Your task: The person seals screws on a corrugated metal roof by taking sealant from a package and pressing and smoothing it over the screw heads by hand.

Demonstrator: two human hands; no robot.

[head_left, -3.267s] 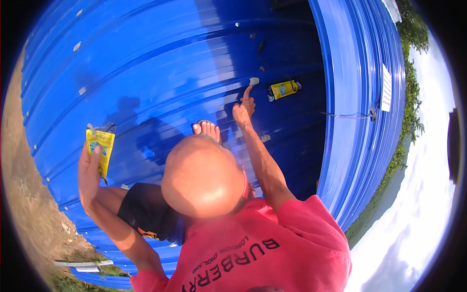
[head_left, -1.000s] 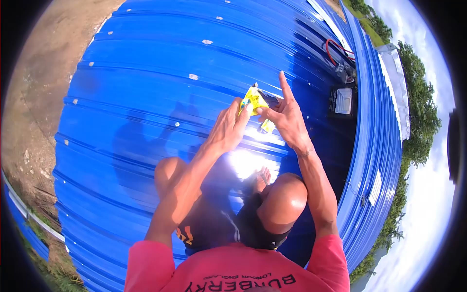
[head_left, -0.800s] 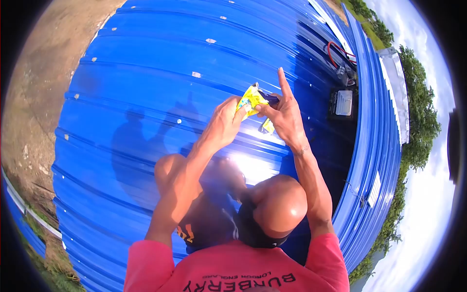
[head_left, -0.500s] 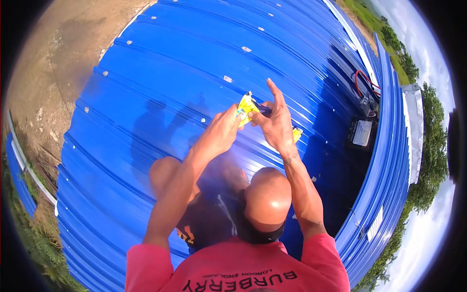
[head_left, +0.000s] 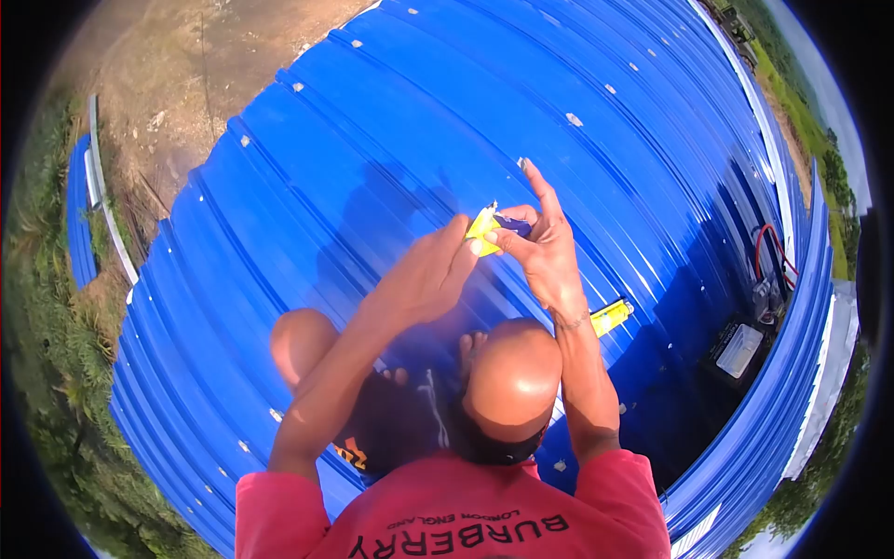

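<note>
Both hands meet over the blue metal roofing, in front of my bent knees. Between them is a small crumpled yellow wrapper point(head_left: 483, 229) with a dark blue-purple part on its right side. My left hand point(head_left: 428, 270) pinches the wrapper's left edge between thumb and fingers. My right hand point(head_left: 543, 250) grips the other side with thumb and curled fingers, its index finger pointing up and away. The wrapper's contents, if any, cannot be made out. A second yellow packet point(head_left: 611, 318) lies on the roofing beside my right wrist, partly hidden by it.
Ribbed blue roofing sheets point(head_left: 447, 112) with pale fastener spots surround me. To the right, in shadow, sits a black box with a white label point(head_left: 740, 350), near a red cable point(head_left: 771, 244). Bare ground point(head_left: 242, 47) and plants point(head_left: 65, 373) lie beyond the left edge.
My view has turned, so the roofing, box and second packet appear farther right and lower. Both hands still hold the wrapper; more of the second packet shows.
</note>
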